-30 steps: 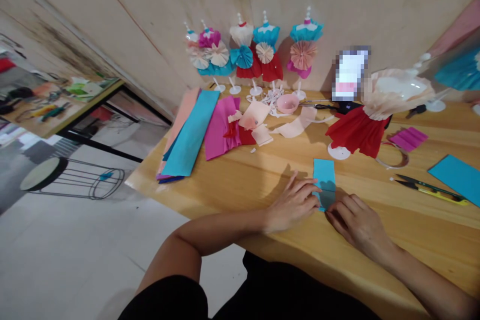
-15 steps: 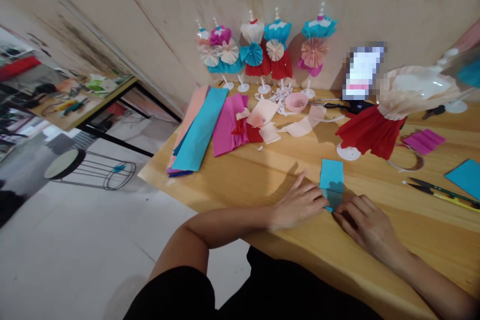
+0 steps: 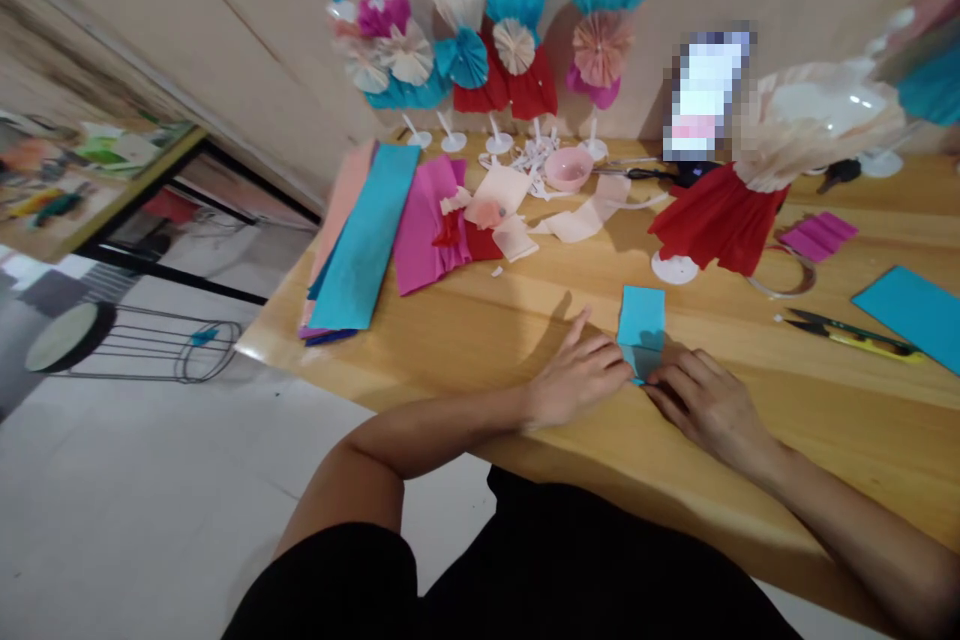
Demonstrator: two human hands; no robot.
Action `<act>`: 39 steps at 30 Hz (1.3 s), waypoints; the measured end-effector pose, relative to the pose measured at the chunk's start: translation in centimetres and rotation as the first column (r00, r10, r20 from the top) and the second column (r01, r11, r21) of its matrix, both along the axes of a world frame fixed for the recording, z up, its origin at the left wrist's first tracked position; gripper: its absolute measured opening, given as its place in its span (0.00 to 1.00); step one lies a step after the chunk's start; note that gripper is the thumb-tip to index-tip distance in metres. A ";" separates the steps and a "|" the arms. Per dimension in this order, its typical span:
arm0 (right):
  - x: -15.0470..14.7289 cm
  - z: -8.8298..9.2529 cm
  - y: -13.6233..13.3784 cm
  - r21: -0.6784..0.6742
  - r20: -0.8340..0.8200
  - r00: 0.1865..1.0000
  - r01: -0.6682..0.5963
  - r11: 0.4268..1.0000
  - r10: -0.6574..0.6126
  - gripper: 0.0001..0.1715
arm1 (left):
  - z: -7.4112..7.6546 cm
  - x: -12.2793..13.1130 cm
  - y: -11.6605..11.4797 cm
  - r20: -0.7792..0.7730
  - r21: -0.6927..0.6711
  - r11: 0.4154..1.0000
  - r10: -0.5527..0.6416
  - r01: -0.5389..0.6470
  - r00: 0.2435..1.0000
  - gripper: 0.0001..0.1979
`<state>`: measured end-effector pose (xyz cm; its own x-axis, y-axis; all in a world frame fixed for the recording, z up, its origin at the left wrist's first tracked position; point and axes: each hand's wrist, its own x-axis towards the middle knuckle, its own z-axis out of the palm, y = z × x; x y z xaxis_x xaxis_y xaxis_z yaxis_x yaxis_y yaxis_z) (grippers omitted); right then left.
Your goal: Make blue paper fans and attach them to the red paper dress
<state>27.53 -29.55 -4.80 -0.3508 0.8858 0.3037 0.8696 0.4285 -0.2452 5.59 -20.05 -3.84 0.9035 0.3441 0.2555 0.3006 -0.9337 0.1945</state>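
Note:
A small strip of blue crepe paper [image 3: 642, 324] lies on the wooden table [image 3: 825, 420] in front of me. My left hand [image 3: 576, 380] pinches its near left corner, fingers pressed together on the paper. My right hand [image 3: 705, 405] rests at the near right corner, its fingertips closed on the paper's folded near edge. Just beyond stands a small mannequin with a red paper skirt [image 3: 716, 215] on a white base.
Long blue, pink and magenta paper sheets [image 3: 367, 240] lie at the table's left. Several dressed paper mannequins [image 3: 487, 40] line the wall. A pink bowl [image 3: 568, 168], paper scraps, thread snips [image 3: 855, 335], a blue sheet [image 3: 911, 310] and magenta pleated paper [image 3: 817, 235] lie about. A wire stool [image 3: 127, 350] stands on the floor.
Both hands stay on the blue strip's near end, and the strip's visible length has shortened slightly. The camera has tilted down and shifted.

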 end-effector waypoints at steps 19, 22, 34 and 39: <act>-0.5 0.8 0.1 -0.156 -0.124 0.977 0.151 0.976 -0.171 0.07 | 0.3 0.6 0.4 0.023 -0.284 0.952 0.125 -0.114 0.992 0.09; -0.6 0.6 0.4 -0.168 -0.093 0.974 0.191 0.967 -0.208 0.08 | 0.4 0.8 0.2 0.004 -0.266 0.953 0.149 -0.143 0.989 0.08; 0.2 0.6 0.1 -0.123 -0.129 0.986 0.086 0.989 -0.102 0.05 | -0.5 0.5 0.2 0.034 -0.205 0.975 0.094 -0.085 0.995 0.10; 0.2 0.5 0.3 -0.114 -0.140 0.988 0.047 0.992 -0.063 0.04 | -0.9 0.3 0.2 0.034 -0.197 0.978 0.083 -0.075 0.996 0.11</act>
